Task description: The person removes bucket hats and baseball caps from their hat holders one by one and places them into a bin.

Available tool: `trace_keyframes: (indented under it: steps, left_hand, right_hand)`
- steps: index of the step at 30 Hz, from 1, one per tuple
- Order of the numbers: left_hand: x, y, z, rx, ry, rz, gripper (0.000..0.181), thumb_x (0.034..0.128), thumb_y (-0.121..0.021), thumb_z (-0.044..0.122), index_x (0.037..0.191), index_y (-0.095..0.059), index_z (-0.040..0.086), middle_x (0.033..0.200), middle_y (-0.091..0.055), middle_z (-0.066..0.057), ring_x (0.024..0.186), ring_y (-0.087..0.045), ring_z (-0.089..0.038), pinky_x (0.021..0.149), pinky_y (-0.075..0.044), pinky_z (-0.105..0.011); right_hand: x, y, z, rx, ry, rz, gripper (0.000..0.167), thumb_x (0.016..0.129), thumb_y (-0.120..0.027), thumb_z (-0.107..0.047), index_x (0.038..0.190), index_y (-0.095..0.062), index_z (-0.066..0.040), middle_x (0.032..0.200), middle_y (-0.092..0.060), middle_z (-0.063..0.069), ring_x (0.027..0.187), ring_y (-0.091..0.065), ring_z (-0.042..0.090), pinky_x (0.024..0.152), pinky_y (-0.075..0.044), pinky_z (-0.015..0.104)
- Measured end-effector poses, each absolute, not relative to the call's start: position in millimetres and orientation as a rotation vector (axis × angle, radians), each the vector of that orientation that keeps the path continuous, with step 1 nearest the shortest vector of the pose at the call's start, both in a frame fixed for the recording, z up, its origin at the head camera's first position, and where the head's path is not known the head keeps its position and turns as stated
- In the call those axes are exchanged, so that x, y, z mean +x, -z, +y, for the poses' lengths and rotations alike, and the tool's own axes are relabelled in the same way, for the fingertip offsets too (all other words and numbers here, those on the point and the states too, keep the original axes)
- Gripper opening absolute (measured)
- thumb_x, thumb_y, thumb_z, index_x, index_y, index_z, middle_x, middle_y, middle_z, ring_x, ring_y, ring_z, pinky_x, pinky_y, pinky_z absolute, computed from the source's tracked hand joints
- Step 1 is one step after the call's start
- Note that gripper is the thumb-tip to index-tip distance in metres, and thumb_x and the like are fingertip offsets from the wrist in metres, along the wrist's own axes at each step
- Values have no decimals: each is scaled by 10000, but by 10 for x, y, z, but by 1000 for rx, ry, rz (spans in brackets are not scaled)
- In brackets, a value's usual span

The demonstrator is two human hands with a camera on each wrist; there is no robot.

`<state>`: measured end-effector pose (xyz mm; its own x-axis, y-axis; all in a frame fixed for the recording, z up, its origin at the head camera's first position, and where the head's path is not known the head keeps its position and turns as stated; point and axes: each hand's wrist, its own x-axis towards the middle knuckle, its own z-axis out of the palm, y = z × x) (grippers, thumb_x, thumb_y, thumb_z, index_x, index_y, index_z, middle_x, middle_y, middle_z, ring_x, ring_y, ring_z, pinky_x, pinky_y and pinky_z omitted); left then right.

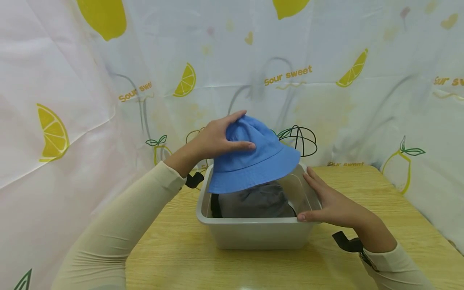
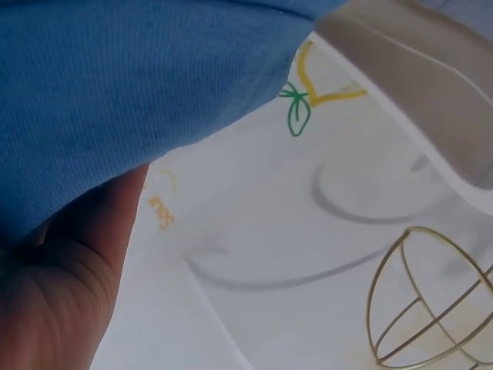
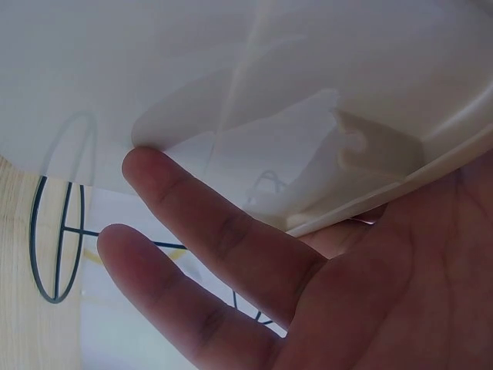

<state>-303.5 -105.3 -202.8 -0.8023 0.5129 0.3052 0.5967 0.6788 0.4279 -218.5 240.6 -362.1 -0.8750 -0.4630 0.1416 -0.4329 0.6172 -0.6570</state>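
In the head view my left hand [image 1: 217,137] holds a blue bucket hat [image 1: 253,161] by its crown, thumb on the near side. The hat tilts above a light grey plastic bin [image 1: 257,233], its brim hanging over the bin's left and middle. Inside the bin lies a dark grey hat [image 1: 253,203], partly hidden by the blue brim. My right hand [image 1: 333,207] grips the bin's right rim near the front corner, thumb over the edge. In the right wrist view, two extended fingers [image 3: 223,247] lie along the bin's outer wall.
A black wire hat stand [image 1: 298,141] is behind the bin on the right. A gold wire stand [image 2: 431,308] shows in the left wrist view. The bin stands on a wooden table [image 1: 181,253]. A lemon-print curtain [image 1: 224,52] hangs behind and at both sides.
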Motion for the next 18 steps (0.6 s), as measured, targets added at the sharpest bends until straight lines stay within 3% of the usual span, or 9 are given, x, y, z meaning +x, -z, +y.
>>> trace_keyframes:
  steps: [12, 18]
  left_hand:
    - [-3140, 2272, -927, -1019, 631, -2840, 1109, 776, -803, 688, 1659, -251, 305, 1675, -359, -19, 1537, -352, -240, 1225, -345, -466]
    - [-3157, 2329, -888, -1182, 560, -2804, 1098, 792, -835, 615, 1660, -254, 275, 1675, -355, -2, 1518, -377, -220, 1220, -354, -449]
  right_hand:
    - [-2191, 3640, 2401, -764, 1089, 2821, 1183, 840, -835, -441, 1673, -79, -78, 1745, 121, 59, 1579, -4, 485, 1137, -196, 787]
    - [-2195, 3643, 2407, -759, 1097, 2816, 1182, 842, -835, -442, 1677, -71, -101, 1746, 116, 56, 1584, 3, 472, 1142, -187, 785]
